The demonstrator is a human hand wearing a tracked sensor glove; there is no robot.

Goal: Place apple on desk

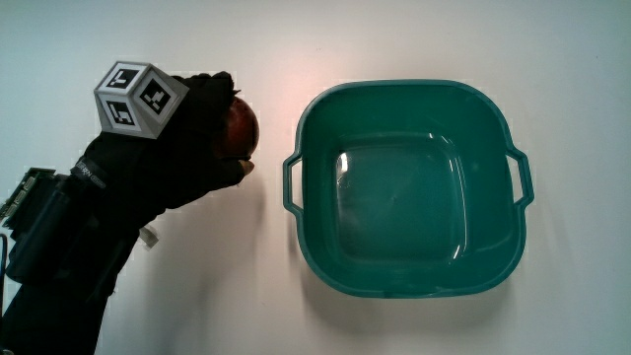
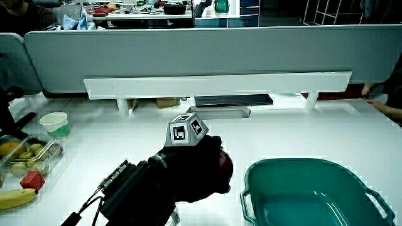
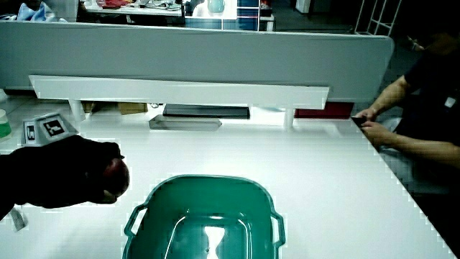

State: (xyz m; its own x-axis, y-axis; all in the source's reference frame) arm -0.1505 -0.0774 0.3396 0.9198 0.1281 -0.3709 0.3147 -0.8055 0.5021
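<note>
We've got the hand (image 1: 187,123) clamped around the apple (image 1: 240,128), fingers wrapped over it, just beside the green tub (image 1: 498,264) and near its handle (image 1: 293,183). We can't tell whether the apple is touching the tabletop (image 1: 394,39) or just above it.

Risks as we see them:
- Release while the apple is not fully seated: it's round, so it could roll, possibly up against the tub wall (it's close).
- Opening the fingers unevenly could nudge it sideways; the glove covers most of it, so drag on withdrawal looks plausible.
- The cube (image 1: 139,97) on the back of the hand sits high and shouldn't foul anything.

View differences:
- Main view shows the gap between apple and tub handle cleanly, and that the tub is empty.
- In a side view the apple (image 3: 115,175) shows as a red patch under the curled fingers, a useful profile.
- In a side view the glove hides nearly all of the apple, but we see extra clutter nearby: a cup (image 2: 56,123), a tray of fruit (image 2: 25,156) and a banana (image 2: 15,198), all well apart from the hand (image 2: 195,169).
</note>
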